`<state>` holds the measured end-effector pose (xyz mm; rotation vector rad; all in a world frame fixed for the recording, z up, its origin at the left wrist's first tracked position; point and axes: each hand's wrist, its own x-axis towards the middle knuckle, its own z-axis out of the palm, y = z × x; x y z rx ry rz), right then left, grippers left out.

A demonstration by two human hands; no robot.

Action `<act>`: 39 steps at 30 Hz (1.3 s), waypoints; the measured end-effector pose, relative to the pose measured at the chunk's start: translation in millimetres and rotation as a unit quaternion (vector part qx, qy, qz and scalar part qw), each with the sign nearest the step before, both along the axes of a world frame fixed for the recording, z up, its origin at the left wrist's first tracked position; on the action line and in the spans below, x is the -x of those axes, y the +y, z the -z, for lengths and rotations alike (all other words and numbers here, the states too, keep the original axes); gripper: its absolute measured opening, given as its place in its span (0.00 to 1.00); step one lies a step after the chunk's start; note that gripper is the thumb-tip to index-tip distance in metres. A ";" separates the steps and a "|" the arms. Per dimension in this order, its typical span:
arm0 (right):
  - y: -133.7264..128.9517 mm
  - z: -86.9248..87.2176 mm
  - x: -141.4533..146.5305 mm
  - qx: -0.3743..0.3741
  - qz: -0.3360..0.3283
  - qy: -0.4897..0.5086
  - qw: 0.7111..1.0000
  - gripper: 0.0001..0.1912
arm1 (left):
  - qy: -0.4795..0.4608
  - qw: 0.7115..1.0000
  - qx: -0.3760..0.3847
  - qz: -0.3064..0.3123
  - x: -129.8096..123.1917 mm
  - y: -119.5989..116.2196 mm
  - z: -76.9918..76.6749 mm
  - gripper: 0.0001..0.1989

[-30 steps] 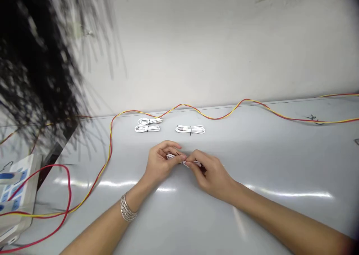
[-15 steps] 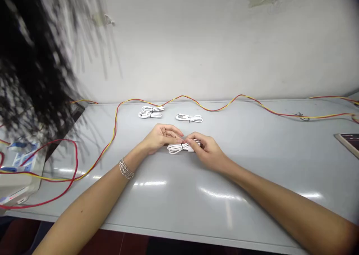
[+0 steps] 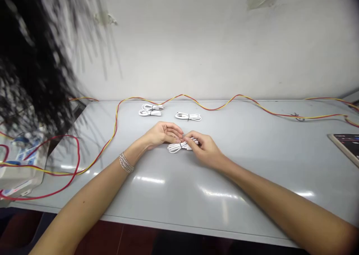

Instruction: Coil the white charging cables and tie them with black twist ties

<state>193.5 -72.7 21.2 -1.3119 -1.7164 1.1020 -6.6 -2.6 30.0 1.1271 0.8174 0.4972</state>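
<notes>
A bundled white cable (image 3: 174, 147), bound with a dark tie, lies between my hands over the grey table (image 3: 179, 202). My right hand (image 3: 204, 148) has thumb and fingers closed on the bundle's right part, by a white plug. From the left, my left hand (image 3: 164, 134) reaches the bundle's upper edge near the tie. Its thumb and forefinger come together there, while the other fingers curl loosely above. Exactly what those fingertips pinch is hard to see. The fingertips of both hands almost meet.
Behind my hands lie another tied white cable (image 3: 187, 116) and, to its left, two more bundles (image 3: 150, 112). A red-and-yellow twisted wire (image 3: 211, 109) runs along the wall. At left stands a white power strip (image 3: 25, 174); at right, a dark panel with a light edge (image 3: 346, 144).
The view has shifted slightly. My left fingers have lifted and opened a little above the bundle; the right hand keeps its grip on the cable.
</notes>
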 end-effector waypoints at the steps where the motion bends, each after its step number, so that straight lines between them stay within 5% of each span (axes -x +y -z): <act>1: -0.1 1.0 0.4 -0.005 0.000 0.004 1.000 0.14 | 0.003 1.000 0.000 0.006 0.5 -0.1 -0.1 0.16; 12: -4.3 0.2 5.7 -0.059 -0.021 0.039 0.997 0.13 | 0.052 0.996 -0.058 0.043 4.2 -7.0 -7.1 0.08; 31: -6.1 1.0 4.3 -0.071 -0.025 -0.010 0.997 0.07 | 0.059 0.996 -0.013 0.062 6.5 -4.8 -11.0 0.14; 39: -12.2 -5.2 7.2 -0.174 -0.015 -0.049 0.983 0.03 | 0.062 0.995 -0.009 0.082 5.2 -2.9 -16.5 0.09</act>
